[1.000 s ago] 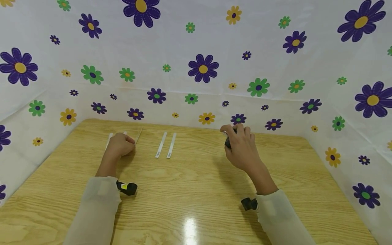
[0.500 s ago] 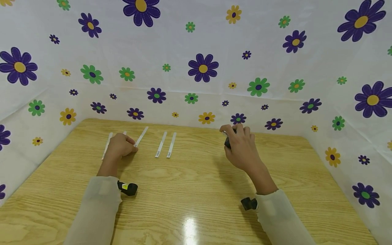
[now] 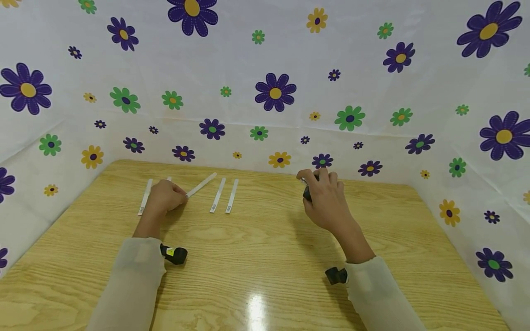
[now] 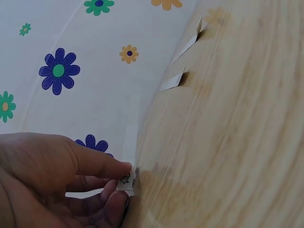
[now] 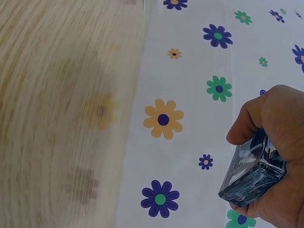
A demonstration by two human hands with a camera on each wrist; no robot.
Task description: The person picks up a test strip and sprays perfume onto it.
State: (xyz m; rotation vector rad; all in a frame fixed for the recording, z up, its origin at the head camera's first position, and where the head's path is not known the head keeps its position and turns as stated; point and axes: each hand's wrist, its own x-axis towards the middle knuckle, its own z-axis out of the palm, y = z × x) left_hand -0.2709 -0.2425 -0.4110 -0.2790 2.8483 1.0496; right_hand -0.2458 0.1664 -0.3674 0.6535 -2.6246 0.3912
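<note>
My left hand point(image 3: 165, 196) pinches the lettered end of a white paper strip point(image 3: 201, 185) between thumb and fingers. The strip points up and to the right, above the table. In the left wrist view, dark lettering shows on the strip point(image 4: 125, 183) just below the thumb. My right hand point(image 3: 329, 202) grips a dark, clear-walled glass bottle point(image 5: 254, 175) that looks like a perfume bottle, held above the table's back part. Its index finger bends over the bottle's top. Much of the bottle is hidden by the palm and fingers.
Two more white strips point(image 3: 217, 195) lie side by side right of the left hand. Another strip point(image 3: 145, 197) lies at its left, and a strip's tip point(image 3: 169, 178) shows behind it. A flowered cloth point(image 3: 232, 105) walls the wooden table point(image 3: 248, 257) at back and sides.
The held strip has turned from steep and edge-on to flatter, its far end swinging right. My left hand has shifted slightly right. The right hand and bottle stay nearly still.
</note>
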